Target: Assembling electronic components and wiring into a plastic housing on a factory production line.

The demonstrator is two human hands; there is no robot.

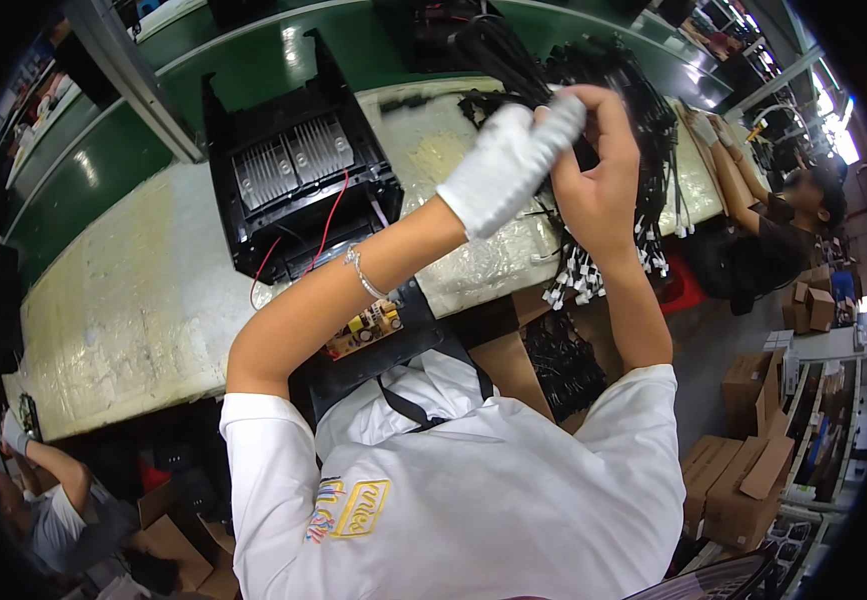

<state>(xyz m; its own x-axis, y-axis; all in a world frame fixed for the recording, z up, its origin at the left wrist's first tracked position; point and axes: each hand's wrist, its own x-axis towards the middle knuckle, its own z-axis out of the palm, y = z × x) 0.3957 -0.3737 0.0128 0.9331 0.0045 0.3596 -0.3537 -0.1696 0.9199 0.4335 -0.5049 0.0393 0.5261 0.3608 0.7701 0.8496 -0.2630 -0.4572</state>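
Note:
My left hand (513, 165), in a white knitted glove, crosses over to meet my bare right hand (601, 165) above the right part of the bench. Both hands are closed, with their fingertips together and blurred; what they pinch is hidden. A dark looped bundle (501, 58) reaches up to the fingers from behind; whether it is held, I cannot tell. Beside and behind my right hand lies a thick pile of black cables (643, 120) with white connectors (578, 275) hanging over the front edge. Left of my hands stands a black open housing (298, 170) with finned metal heatsinks (293, 160) and red wires.
Under my left forearm lies a yellow circuit board (365, 328). The bench (123, 310) has a plastic-covered top. An open carton (513, 365) with black cables is below its edge. Cartons (743, 485) stand at right. Other people (773, 225) work at both sides.

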